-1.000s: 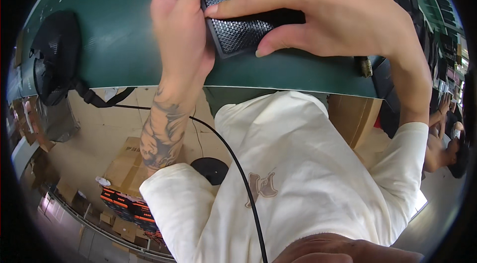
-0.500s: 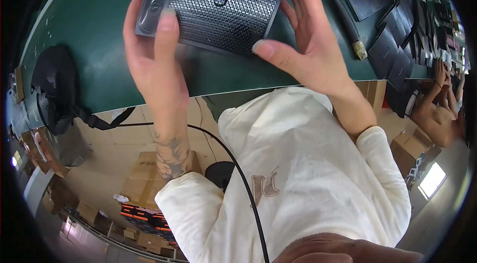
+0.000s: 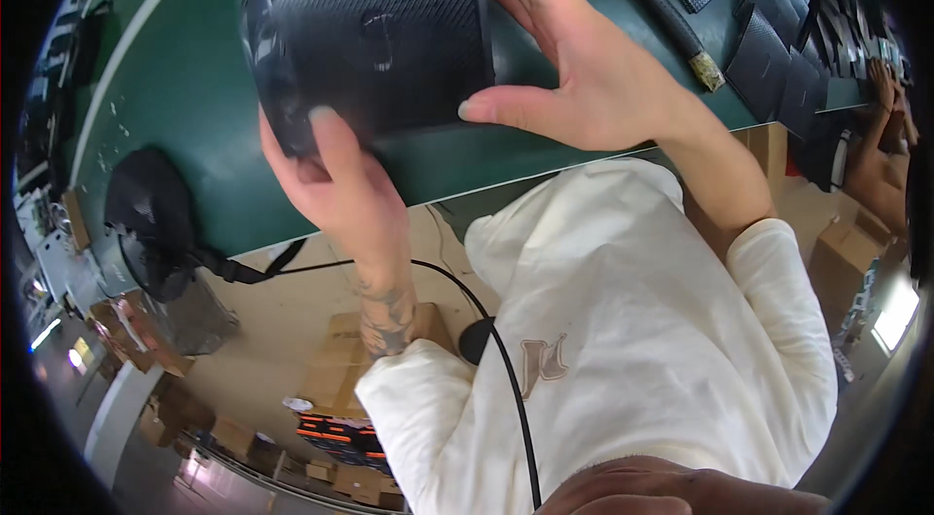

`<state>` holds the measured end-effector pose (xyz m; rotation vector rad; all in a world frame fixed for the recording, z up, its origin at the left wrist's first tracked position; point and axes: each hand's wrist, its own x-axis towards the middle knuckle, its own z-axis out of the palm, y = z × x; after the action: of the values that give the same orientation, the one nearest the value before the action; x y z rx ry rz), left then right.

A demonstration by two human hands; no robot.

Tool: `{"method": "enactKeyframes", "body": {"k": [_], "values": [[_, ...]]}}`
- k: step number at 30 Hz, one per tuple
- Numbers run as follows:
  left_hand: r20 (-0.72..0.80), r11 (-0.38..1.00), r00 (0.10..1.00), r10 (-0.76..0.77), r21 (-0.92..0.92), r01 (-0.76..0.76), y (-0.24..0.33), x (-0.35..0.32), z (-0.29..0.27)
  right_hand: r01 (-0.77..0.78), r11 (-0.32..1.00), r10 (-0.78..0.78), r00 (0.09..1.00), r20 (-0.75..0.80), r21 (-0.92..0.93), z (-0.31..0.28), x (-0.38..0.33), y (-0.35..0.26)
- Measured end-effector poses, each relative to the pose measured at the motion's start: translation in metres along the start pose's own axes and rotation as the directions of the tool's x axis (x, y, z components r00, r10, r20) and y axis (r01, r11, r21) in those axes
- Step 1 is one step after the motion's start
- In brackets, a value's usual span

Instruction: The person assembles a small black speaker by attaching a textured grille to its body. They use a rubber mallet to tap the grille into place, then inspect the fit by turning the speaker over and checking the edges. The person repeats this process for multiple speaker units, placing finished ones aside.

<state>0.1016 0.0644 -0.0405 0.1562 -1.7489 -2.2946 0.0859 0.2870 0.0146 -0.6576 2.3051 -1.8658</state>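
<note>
A black textured plastic panel (image 3: 389,58) is raised and tilted above the green table. It has a fine dimpled surface, a small curved outline near its middle and glossy, rounded mouldings along its left side. At the lower left corner my left hand (image 3: 355,184) grips it, thumb on top and fingers beneath. My right hand (image 3: 593,77) holds the right side, with the thumb at the lower right corner and the fingers along the edge, partly hidden behind it. The panel's left part is blurred by motion.
Beyond my right hand lies a brush-like tool (image 3: 671,19) with a dark handle. Several similar black panels (image 3: 764,58) are piled at the far right, near another person's hand (image 3: 882,87). A black bag (image 3: 151,209) rests at the green table's (image 3: 219,165) left edge. Below stand cardboard boxes (image 3: 336,369).
Both hands have shifted the panel left and tilted it, so its surface now leans differently. My left thumb has slid to the panel's lower edge. The whole view has turned slightly.
</note>
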Motion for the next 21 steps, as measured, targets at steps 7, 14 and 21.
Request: {"method": "enactKeyframes", "body": {"k": [7, 14, 21], "values": [[0.157, 0.935, 0.982, 0.104, 0.322, -0.151, -0.002, -0.015, -0.004, 0.342, 0.906, -0.352, 0.936, 0.003, -0.250, -0.015, -0.001, 0.023], [0.232, 0.948, 0.957, 0.174, 0.223, -0.226, 0.001, -0.012, 0.011, 0.128, 0.786, 0.015, 0.974, -0.225, 0.605, 0.008, -0.007, 0.032], [0.072, 0.988, 0.986, 0.148, 0.038, -0.151, 0.022, -0.004, 0.040, 0.191, 0.777, -0.014, 0.958, -0.287, 0.600, 0.026, 0.001, 0.029]]}}
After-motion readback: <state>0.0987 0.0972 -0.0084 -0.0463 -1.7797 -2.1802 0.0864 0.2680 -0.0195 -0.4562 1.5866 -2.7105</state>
